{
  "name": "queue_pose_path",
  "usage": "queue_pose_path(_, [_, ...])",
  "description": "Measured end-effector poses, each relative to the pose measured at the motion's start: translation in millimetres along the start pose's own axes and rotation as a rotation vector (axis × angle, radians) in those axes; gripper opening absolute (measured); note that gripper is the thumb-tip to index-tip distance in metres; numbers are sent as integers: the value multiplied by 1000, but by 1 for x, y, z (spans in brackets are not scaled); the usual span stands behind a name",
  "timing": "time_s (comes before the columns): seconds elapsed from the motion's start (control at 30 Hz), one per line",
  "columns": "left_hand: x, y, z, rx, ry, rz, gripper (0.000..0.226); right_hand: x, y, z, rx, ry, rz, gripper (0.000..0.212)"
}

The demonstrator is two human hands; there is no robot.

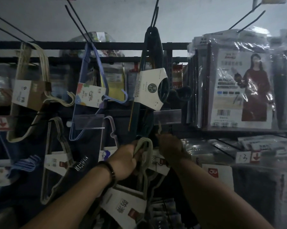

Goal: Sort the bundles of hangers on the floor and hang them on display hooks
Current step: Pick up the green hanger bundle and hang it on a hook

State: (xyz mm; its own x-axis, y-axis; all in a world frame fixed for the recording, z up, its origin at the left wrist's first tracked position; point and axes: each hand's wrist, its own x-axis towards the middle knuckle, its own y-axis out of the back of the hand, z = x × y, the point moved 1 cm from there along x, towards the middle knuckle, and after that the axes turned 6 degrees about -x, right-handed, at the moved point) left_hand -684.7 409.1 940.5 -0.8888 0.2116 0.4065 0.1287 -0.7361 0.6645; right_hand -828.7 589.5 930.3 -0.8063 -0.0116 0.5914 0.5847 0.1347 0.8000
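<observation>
Hanger bundle [145, 146], pale, gripped at its top loop by left hand [126, 161]; right hand [170, 148] just right, hold unclear. Probably light, stiff, slippery; best held at that loop.

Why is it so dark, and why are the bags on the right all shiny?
Head view: dim light leaves the bottom of the picture in shadow. Head view: the plastic-wrapped packs catch white glare. Head view: the left hand gripping the cream hanger bundle looks soft; the right hand is too murky to read.
</observation>
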Motion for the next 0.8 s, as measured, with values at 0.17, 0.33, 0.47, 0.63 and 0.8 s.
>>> queue_pose_path(0.17, [-5,2,7,-121,28,31,17,9,4,4,-124,97,-110,39])
queue_pose_path(0.33, [-8,3,18,-221,66,49,18,-22,35,9,143,0,9,53])
queue_pose_path(0.47, [0,1,19,-149,50,101,22,-84,72,17,646,142,57,49])
queue_pose_path(0.63, [16,-13,36,-101,77,96,23,-151,85,27,667,275,-102,38])
queue_pose_path(0.8, [28,-29,52,-153,107,114,24,-149,74,27,418,214,-159,27])
